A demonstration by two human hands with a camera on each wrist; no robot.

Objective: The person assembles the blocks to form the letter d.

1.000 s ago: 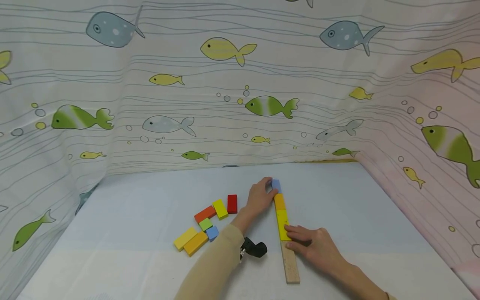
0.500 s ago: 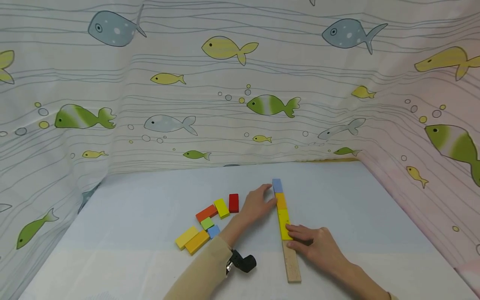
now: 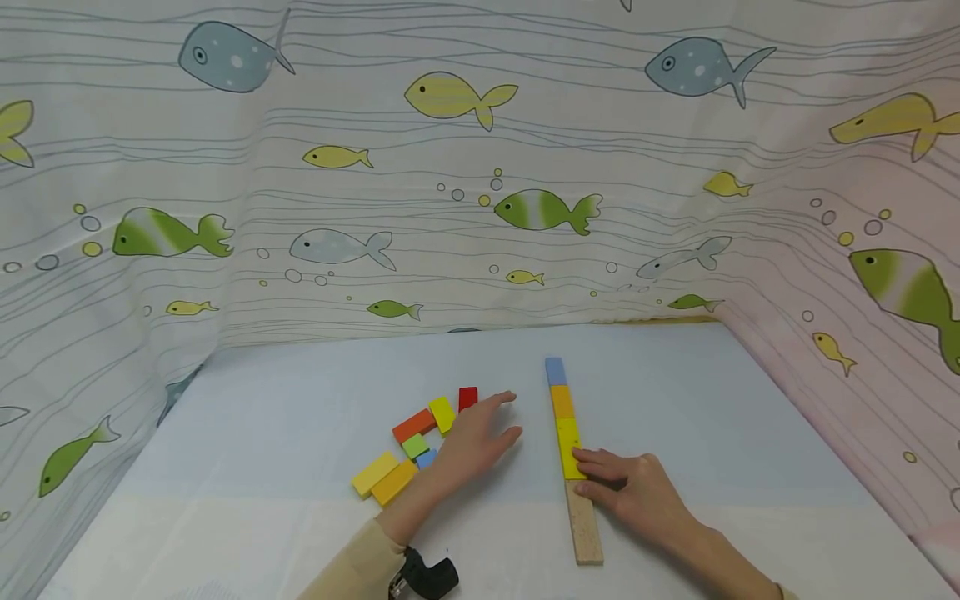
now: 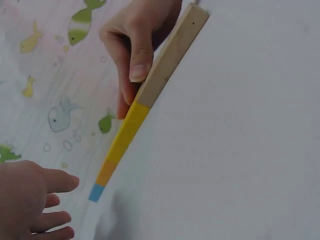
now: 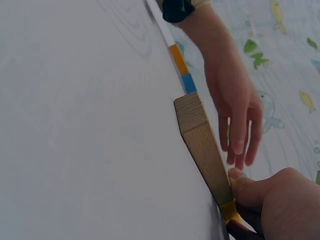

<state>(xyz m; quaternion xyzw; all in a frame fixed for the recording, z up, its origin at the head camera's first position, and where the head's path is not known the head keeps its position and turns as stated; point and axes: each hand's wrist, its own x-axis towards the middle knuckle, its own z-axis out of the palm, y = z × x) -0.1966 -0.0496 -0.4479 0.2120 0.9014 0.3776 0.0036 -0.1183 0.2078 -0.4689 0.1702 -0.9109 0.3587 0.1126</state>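
In the head view a straight row of blocks lies end to end: a blue block (image 3: 555, 371) at the far end, an orange block (image 3: 562, 402), a yellow block (image 3: 567, 442) and a plain wooden block (image 3: 584, 525) nearest. My right hand (image 3: 637, 492) touches the row's right side, fingertips at the yellow block and thumb by the wooden one. My left hand (image 3: 472, 437) is left of the row, fingers apart and nothing held. It partly covers a red block (image 3: 467, 397), a yellow block (image 3: 442, 412) and a blue block (image 3: 426, 458).
Loose blocks lie left of the row: an orange-red block (image 3: 414, 426), a green block (image 3: 415, 447), a pale yellow block (image 3: 375, 473) and an orange-yellow block (image 3: 393, 482). A fish-patterned cloth (image 3: 442, 258) hangs behind the white table (image 3: 300, 392).
My left hand has come away from the blue end block and moved left and nearer, over the loose blocks. My right hand and the row have stayed in place.
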